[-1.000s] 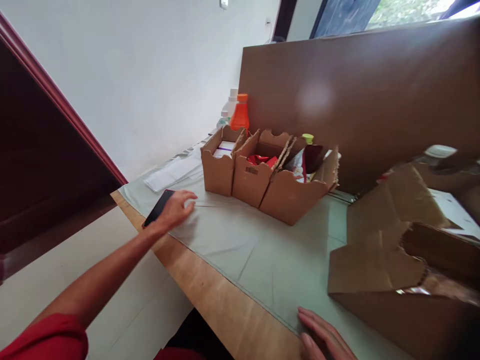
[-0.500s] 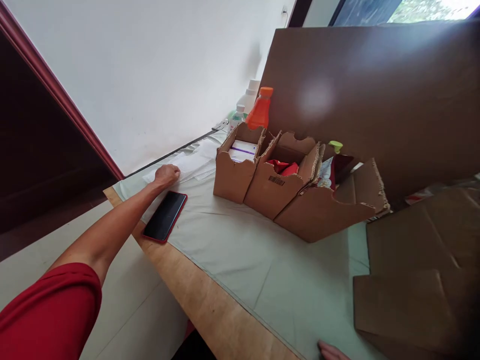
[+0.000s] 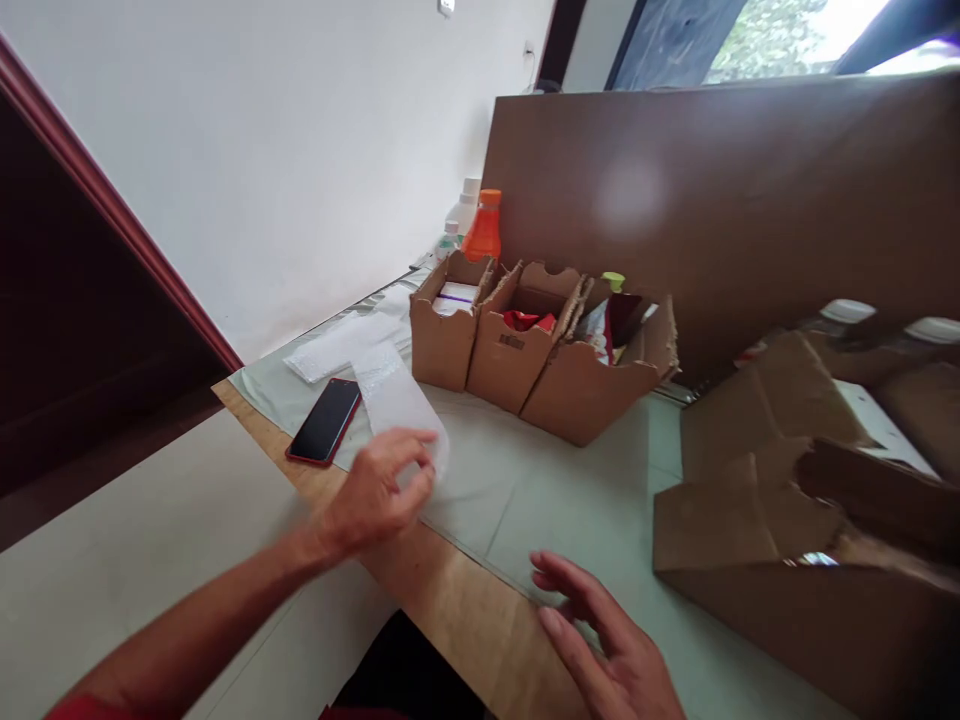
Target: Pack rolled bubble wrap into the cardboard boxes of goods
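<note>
My left hand [image 3: 375,492] pinches one end of a translucent bubble-wrap sheet [image 3: 397,405] and holds it above the table's near edge. The sheet trails back toward a small pile of more wrap [image 3: 334,345]. A red-edged phone [image 3: 325,421] lies face up just left of the sheet. My right hand [image 3: 607,650] hovers over the pale green cloth [image 3: 540,500] near the front edge, fingers spread, holding nothing.
Three open cardboard bins [image 3: 525,345] with packets stand mid-table; an orange bottle [image 3: 482,227] and white bottles are behind them. A brown board [image 3: 750,200] leans at the back. Larger cardboard boxes [image 3: 810,530] fill the right. The wooden table edge [image 3: 450,610] runs diagonally.
My left hand has drawn back from the wrap pile toward me, bringing a sheet of bubble wrap with it. My right hand has lifted and come further into view.
</note>
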The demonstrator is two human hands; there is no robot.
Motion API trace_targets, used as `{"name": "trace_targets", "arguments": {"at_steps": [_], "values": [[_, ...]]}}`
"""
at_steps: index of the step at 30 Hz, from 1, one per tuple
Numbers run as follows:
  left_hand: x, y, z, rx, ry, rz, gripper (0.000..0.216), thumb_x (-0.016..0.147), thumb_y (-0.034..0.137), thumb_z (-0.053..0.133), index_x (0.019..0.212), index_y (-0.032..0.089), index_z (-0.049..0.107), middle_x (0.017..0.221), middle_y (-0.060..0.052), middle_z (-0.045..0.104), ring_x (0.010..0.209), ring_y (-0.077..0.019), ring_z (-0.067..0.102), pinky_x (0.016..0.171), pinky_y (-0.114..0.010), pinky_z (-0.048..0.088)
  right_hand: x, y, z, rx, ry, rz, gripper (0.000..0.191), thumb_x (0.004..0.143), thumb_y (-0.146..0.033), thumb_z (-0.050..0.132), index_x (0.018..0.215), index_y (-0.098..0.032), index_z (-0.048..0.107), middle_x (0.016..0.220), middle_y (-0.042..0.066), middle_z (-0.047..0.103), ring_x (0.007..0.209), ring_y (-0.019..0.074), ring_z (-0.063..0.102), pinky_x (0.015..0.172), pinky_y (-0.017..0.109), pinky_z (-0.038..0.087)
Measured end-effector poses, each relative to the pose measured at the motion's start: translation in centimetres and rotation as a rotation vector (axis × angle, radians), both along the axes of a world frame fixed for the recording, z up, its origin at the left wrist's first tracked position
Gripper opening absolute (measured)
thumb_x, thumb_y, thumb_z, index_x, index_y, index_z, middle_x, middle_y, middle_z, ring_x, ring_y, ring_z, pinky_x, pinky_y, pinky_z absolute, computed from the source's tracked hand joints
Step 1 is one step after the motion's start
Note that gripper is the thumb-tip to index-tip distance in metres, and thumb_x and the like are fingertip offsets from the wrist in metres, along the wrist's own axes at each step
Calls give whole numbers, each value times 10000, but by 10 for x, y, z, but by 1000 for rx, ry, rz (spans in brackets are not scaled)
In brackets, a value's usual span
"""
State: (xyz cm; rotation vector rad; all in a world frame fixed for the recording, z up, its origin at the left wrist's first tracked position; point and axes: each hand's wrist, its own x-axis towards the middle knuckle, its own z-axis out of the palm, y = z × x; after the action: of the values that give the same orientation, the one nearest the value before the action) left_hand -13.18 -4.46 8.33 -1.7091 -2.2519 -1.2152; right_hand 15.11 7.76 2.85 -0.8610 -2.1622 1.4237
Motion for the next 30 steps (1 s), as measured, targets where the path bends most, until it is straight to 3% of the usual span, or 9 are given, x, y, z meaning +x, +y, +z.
{"name": "trace_targets", "arguments": {"at_steps": [4,8,13,16,19,22,24,27,30], "values": [[96,8,-33,58,-311,-293,130,882,155,572,840,197,687,1134,-103,790,1077,-222,733,923,-356,554,-10,-14,14,-400,123,-141,692,932,-670,587,1475,-245,531,1280,134,714,951,255,740,843,384,600],[159,11,-57,43,-350,-538,120,815,117,583,791,187,677,1144,-102,770,1000,-232,723,903,-382,552,22,-14,6,-522,122,-247,762,870,-651,695,1463,-215,498,1051,78,752,851,217,715,831,345,572],[187,2,-72,-24,-167,-858,41,827,173,636,805,168,671,1172,-133,739,1108,-259,693,991,-388,530,76,-43,-27,-493,198,-461,694,822,-592,780,1381,-242,563,997,59,737,836,192,709,781,291,574],[180,-6,-68,-81,-104,-979,357,870,406,712,1115,152,657,1294,-158,702,1251,-296,635,1132,-451,453,97,-70,-38,-547,262,-576,631,856,-552,772,1382,-274,563,1083,80,746,915,207,722,817,299,578],[163,-18,-63,-188,-28,-1009,773,851,532,738,1464,162,447,1452,-192,606,1413,-341,511,1234,-559,321,103,-85,-34,-657,312,-612,664,837,-503,812,1402,-280,545,1143,89,741,921,222,728,782,313,584],[150,-32,-67,-219,52,-1011,953,826,527,761,1579,172,296,1569,-231,481,1494,-391,403,1241,-660,246,95,-85,-22,-735,339,-687,743,789,-510,856,1411,-287,517,1153,76,737,874,214,728,696,292,575],[149,-40,-74,-185,82,-958,819,874,321,715,1574,160,321,1567,-230,486,1503,-374,398,1241,-652,257,87,-82,-14,-798,368,-720,805,736,-520,892,1402,-280,508,1141,72,741,879,220,727,678,287,570],[155,-42,-84,-44,9,-821,646,865,15,534,1491,161,462,1377,-179,669,1374,-291,564,1187,-546,399,78,-80,-7,-878,431,-715,831,712,-516,904,1393,-251,509,1128,88,752,910,243,729,719,315,582],[160,-29,-81,-17,-269,-645,483,862,40,525,1303,213,621,1081,-96,775,1026,-233,729,926,-400,576,81,-83,-7,-854,482,-703,738,823,-586,782,1416,-248,501,1162,120,749,865,252,738,666,347,594]]}}
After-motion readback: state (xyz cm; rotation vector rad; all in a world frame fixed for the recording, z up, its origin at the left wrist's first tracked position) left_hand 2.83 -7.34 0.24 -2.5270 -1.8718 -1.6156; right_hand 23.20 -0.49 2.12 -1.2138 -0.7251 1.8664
